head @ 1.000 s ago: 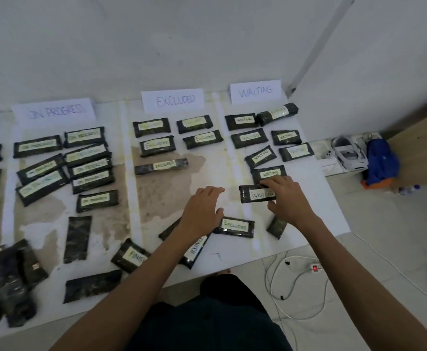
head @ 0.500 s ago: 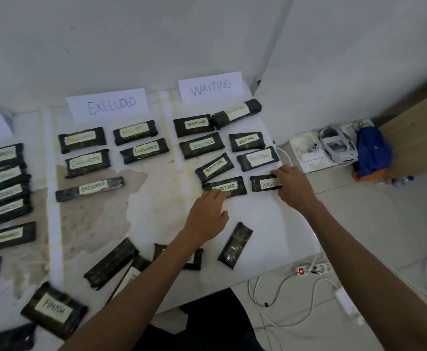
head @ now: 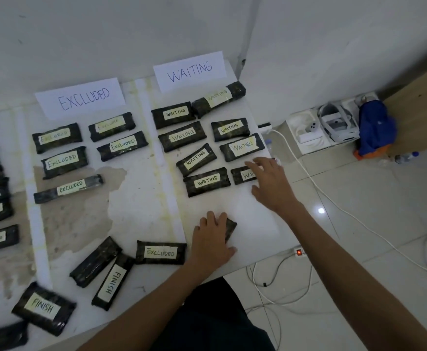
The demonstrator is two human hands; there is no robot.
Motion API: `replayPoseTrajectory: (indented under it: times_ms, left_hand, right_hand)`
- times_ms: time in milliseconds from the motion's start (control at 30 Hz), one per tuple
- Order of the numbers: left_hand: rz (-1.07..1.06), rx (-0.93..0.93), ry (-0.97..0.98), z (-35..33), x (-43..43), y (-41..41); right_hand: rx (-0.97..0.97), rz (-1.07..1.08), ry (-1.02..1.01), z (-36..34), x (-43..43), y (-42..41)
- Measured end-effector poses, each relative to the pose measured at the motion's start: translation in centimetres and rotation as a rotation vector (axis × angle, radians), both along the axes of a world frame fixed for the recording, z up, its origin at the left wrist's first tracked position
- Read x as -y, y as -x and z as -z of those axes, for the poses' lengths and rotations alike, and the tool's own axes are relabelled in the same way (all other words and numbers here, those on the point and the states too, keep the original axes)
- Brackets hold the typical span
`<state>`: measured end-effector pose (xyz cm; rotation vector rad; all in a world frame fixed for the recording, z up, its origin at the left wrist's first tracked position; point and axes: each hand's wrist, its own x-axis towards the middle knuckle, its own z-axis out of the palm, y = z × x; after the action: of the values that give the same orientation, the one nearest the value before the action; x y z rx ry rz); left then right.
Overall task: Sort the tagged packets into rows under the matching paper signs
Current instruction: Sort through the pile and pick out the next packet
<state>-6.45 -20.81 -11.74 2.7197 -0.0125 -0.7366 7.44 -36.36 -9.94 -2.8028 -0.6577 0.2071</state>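
Fingers of right hand spread, flat on the lowest WAITING packet, in its row under the WAITING sign. Left hand fingers together, flat over a no-tag-showing packet near surface edge. Judged: placement finishing; next, flip it, read tag, pick row. Unsorted EXCLUDED packet and FINISH packets lie beside.
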Motion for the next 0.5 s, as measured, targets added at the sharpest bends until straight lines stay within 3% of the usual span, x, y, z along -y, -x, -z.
replayPoseTrajectory:
  times_ms: [67,133,267,333,500]
  left_hand:
    - [-0.005,0.008,0.011,0.2,0.4,0.5]
    - [-0.059,0.026,0.157,0.1,0.3,0.1]
    - [-0.491,-0.278,0.761,-2.4,-1.1,-2.3]
    - [-0.655,-0.431,0.959,-3.8,-1.7,-3.0]
    - [-0.804,-0.518,1.119,-5.1,-3.0,-3.6]
  right_hand:
    - [-0.033,0.005,-0.046,0.0,-0.3,1.7]
    - [-0.091,0.028,-0.106,0.2,-0.2,3.2]
    - [-0.268,0.147,-0.307,-0.5,0.1,5.2]
    - [-0.316,0.170,-0.368,-1.3,0.1,6.1]
    - [-0.387,0.145,-0.417,-2.0,-0.6,7.4]
